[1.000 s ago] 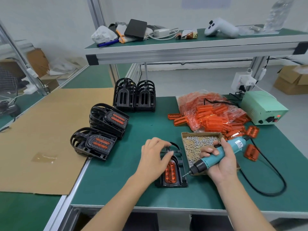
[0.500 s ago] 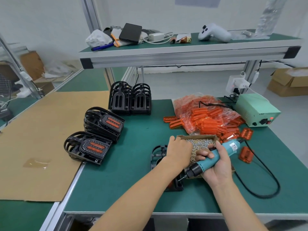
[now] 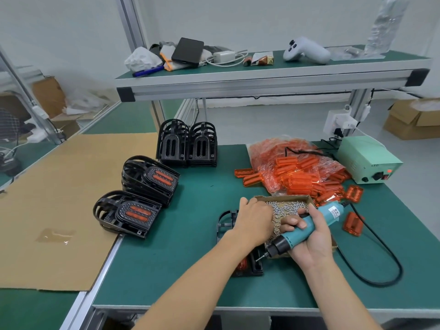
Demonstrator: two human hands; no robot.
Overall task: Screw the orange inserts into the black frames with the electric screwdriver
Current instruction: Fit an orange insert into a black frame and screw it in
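The orange insert point(image 3: 241, 265) sits in the black frame point(image 3: 228, 221) lying flat on the green bench point(image 3: 190, 270) near the front edge, though the person's left forearm crosses over it and hides most of both parts; only a sliver of orange and the frame's looped far end show. The left hand point(image 3: 256, 221) reaches past the frame into the cardboard box of screws point(image 3: 289, 206) just beyond it, fingers bent down among the screws, and whether it has one pinched yet cannot be told since the fingertips are out of sight. The right hand point(image 3: 312, 239) grips the electric screwdriver point(image 3: 302, 233) with fingers wrapped round the teal barrel, the bit angled down and left, hanging just off the frame's right edge and apparently touching nothing. The step in hand looks like fetching a screw for this frame (two stacks of finished frames with orange showing lie to the left, and bare frames stand upright behind them). The next move probably calls for lifting a single screw clear of the heap, seating it point-down in a hole of the frame, steadying the frame with the same hand, and bringing the bit upright onto the screw head before the trigger is pressed. A tilted bit would likely slip off or cross the thread. The bag of spare inserts point(image 3: 292, 167) lies farther back, well apart from the work.
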